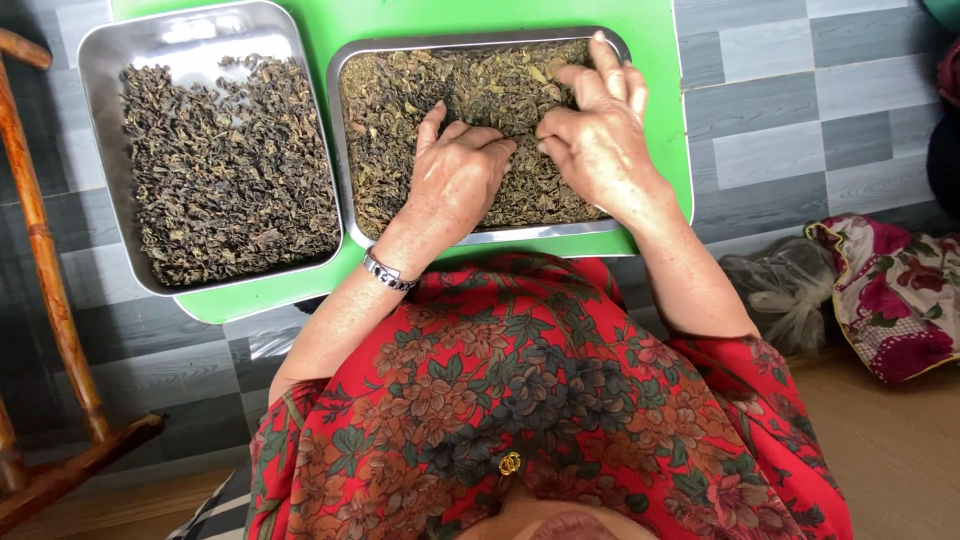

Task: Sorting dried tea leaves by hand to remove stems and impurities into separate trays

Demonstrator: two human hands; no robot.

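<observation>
Both hands pick at dried leaves.
I see left hand (455,175) and right hand (597,130) loosely curled in the right tray (480,238); second tray (100,60) sits at the green table's (400,20) left edge.

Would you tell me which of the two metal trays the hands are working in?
The right-hand tray of greener leaves; the left tray of darker leaves lies untouched.

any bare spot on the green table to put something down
Little: a green strip between the two rectangular metal trays, and the green table's right margin beside the right tray. Both hands, left and right, crowd that tray; dried leaves fill the left tray.
</observation>
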